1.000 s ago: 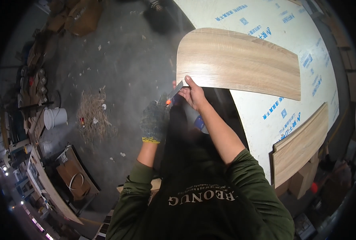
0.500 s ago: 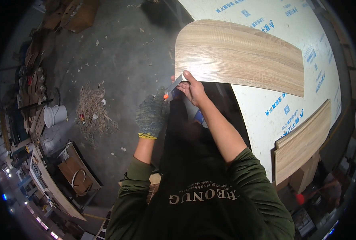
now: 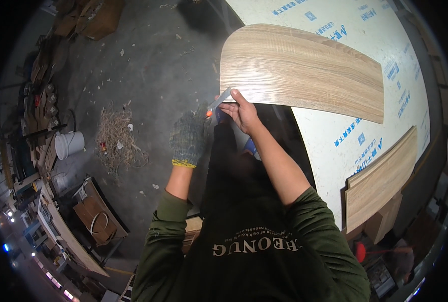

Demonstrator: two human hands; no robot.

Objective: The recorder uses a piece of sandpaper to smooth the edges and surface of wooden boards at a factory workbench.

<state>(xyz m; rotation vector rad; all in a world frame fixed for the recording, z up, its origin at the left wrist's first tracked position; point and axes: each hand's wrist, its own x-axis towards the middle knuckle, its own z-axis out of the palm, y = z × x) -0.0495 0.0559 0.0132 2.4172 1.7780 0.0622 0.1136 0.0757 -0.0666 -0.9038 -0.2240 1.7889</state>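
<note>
A wood-grain board (image 3: 304, 70) with one rounded corner lies partly on the white worktable, its left end jutting past the table edge. My bare right hand (image 3: 243, 111) grips its near left corner, thumb on top and fingers curled below the edge. My left hand (image 3: 187, 137), in a grey knit glove with a yellow cuff, is closed around a flat metal tool (image 3: 221, 98) with an orange part by the grip. The tool's grey blade slants up against the board's corner, beside my right thumb. The glove hides most of its handle.
The white worktable (image 3: 324, 143) bears blue print. More wood-grain boards (image 3: 380, 181) are stacked at its near right. On the floor to the left lie a tangled heap of strips (image 3: 118, 138) and a white bucket (image 3: 69, 145). A red object (image 3: 360, 251) shows at the lower right.
My left hand and the tool have shifted slightly up and forward along the board's corner. My right hand and the board have barely moved. A red shape at the lower right has moved.
</note>
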